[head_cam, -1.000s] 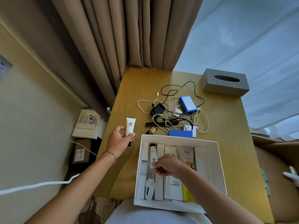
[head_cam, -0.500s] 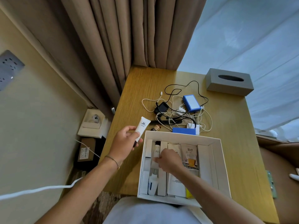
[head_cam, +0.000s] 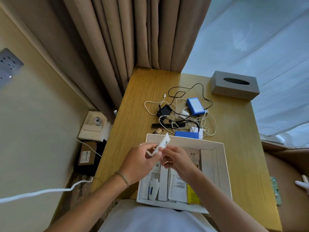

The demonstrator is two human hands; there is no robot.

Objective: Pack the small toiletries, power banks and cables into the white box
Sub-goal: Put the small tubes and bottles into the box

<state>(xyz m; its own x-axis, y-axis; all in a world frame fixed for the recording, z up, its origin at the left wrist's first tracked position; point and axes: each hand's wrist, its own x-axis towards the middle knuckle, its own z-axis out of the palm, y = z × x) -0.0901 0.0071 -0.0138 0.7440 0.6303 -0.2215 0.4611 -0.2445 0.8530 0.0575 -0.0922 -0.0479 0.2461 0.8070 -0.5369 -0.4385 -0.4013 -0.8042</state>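
The white box (head_cam: 225, 174) lies open at the table's near edge, holding several sachets and small bottles in its left and middle parts. Above its left side, both my hands meet on a small white tube (head_cam: 163, 143). My left hand (head_cam: 140, 163) pinches the tube's lower end and my right hand (head_cam: 178, 160) touches it from the right. Behind the box lie two blue power banks (head_cam: 195, 106) (head_cam: 187, 134), a tangle of black and white cables (head_cam: 180, 114), a black charger (head_cam: 164, 110), a black comb (head_cam: 167, 126) and a small brown bottle (head_cam: 158, 131).
A grey tissue box (head_cam: 235, 85) stands at the table's far right. Beige curtains (head_cam: 133, 39) hang behind the table. Left of the table, on the floor, are a cardboard box (head_cam: 87, 153) and a white carton (head_cam: 93, 125). A white cord (head_cam: 41, 192) crosses the lower left.
My left hand carried the white tube from the table's left side to above the box. My right hand rose out of the box and met the tube.
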